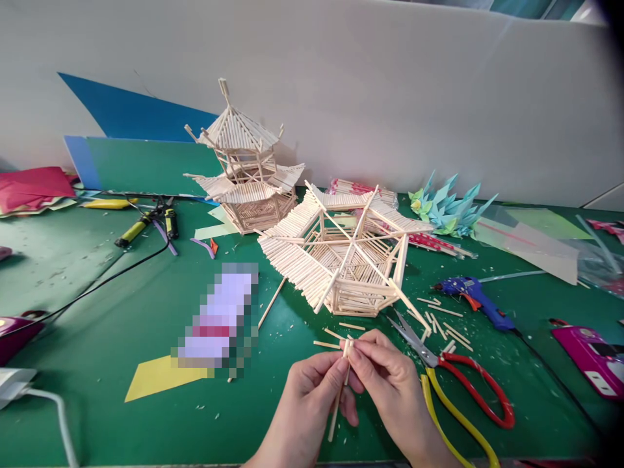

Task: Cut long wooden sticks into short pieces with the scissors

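place: craft workspace | signs: green tabletop (244, 426), glue gun (472, 296), scissors (429, 357), wooden sticks (334, 416), coloured paper (36, 188)

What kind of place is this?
It looks like a craft corner, though I can't tell whether it's a workshop or a classroom. On the green table there's a stick pagoda, a blue glue gun and scissors.

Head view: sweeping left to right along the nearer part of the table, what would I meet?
White plug → yellow paper → left hand → right hand, with thin sticks held between the two → scissors → pink box.
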`<state>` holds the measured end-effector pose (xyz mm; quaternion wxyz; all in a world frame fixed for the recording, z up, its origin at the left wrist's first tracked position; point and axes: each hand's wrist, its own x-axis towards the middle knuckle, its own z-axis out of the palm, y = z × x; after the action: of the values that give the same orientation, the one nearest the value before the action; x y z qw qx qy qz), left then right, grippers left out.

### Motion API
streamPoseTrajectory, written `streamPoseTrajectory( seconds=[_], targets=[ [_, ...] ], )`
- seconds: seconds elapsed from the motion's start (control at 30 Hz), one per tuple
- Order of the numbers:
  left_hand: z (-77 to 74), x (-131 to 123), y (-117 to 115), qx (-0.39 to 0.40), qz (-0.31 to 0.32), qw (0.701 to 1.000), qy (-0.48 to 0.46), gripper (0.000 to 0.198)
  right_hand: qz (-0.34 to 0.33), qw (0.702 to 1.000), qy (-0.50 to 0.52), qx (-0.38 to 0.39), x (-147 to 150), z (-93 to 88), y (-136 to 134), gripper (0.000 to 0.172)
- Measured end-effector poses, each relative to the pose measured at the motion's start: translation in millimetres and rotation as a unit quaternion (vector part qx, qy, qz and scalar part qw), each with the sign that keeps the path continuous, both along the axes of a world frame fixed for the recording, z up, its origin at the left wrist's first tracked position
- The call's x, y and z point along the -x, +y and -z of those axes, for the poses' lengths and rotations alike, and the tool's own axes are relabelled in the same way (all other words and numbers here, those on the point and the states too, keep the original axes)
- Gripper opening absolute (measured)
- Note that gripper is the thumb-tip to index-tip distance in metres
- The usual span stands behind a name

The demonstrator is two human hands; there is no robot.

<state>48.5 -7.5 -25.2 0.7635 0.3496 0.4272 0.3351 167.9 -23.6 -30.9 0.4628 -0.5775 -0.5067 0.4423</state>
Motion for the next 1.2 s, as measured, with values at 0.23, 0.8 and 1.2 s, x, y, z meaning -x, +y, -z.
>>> streamPoseTrajectory(
  seconds=[0.23,0.8,1.2],
  targets=[
    [0.4,-1.2,2.8,0.001,-0.002,1.0,-0.019,0.029,0.007,1.0,0.001,-0.002,0.8,-2.4,-0.1,0.027],
    [-1.4,-1.2,4.0,0.095,0.012,0.993,-0.07,0.026,0.087,0.995,0.054,0.019,-1.2,5.7,6.7,0.026],
    [3.0,0.1,-1.6,0.143,-0.035,0.981,-0.125,0.015,0.128,0.988,0.084,0.022,-0.2,5.9,10.5,0.025]
  ],
)
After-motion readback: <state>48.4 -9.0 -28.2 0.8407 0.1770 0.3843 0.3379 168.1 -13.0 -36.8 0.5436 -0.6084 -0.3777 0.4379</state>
